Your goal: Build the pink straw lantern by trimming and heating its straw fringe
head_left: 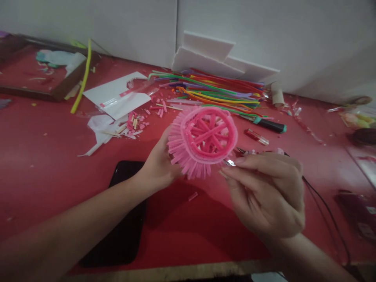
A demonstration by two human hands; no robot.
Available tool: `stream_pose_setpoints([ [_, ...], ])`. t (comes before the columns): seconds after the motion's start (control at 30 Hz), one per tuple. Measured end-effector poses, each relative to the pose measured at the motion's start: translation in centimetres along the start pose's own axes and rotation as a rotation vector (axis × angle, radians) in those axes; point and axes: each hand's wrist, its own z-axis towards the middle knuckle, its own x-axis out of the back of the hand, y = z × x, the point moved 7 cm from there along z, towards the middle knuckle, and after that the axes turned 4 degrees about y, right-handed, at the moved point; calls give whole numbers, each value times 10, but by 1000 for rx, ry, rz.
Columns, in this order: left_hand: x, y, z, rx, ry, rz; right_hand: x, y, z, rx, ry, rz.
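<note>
A round pink pipe-cleaner piece, with crossed spokes inside a ring and a fringe around its left and lower edge, is held up above the table. My left hand grips it from behind on the left; most of the fingers are hidden by the fringe. At its lower right, my right hand pinches a small shiny silver thing between thumb and fingertips, close to the ring's edge. What that silver thing is cannot be made out.
Colourful pipe cleaners lie at the back of the red table. A black phone is below my left forearm. A cutter, pink scraps, white paper and a brown tray lie around.
</note>
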Motion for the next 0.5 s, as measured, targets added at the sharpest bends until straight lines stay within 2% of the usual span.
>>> stream_pose_setpoints([
  [0.13, -2, 10, 2, -30, -39, 53, -3, 1, -3, 28, 1, 35],
  [0.27, -2, 13, 3, -73, -64, -16, -8, 6, -5, 3, -13, 51],
  [0.5, -2, 4, 3, 3, -30, -138, -12, 9, -4, -68, -12, 144],
])
